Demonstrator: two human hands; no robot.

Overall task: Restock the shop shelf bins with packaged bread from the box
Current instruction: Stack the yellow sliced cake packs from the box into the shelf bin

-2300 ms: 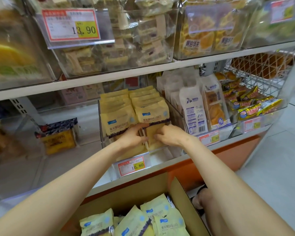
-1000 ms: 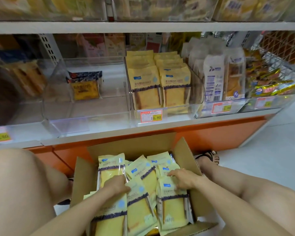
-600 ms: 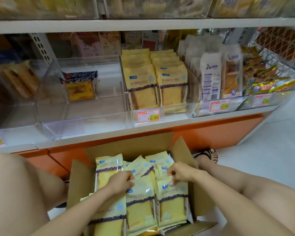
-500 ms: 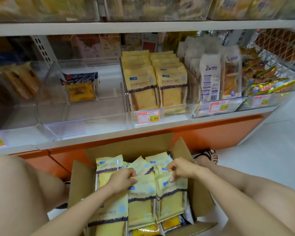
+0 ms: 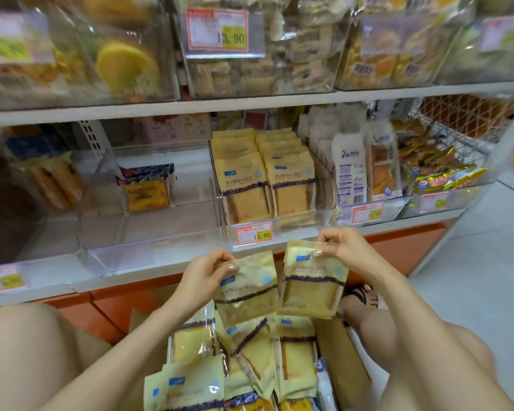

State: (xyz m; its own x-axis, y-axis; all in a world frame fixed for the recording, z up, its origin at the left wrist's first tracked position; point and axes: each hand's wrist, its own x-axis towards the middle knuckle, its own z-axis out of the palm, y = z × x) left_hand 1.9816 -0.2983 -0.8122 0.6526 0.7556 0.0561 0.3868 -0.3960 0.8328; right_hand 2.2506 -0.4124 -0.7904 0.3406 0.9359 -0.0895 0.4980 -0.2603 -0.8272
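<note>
Two bread packs [image 5: 247, 292] over the box [image 5: 340, 361], tops pinched by left hand [image 5: 204, 272] and right hand [image 5: 343, 247].

The box [image 5: 337, 360] is largely hidden under its bread packs [image 5: 190, 384] and cut off at the bottom edge, the top-shelf bins [image 5: 168, 69] are blurred and cropped above, and the print on both held packs [image 5: 247, 289] is unreadable
</note>
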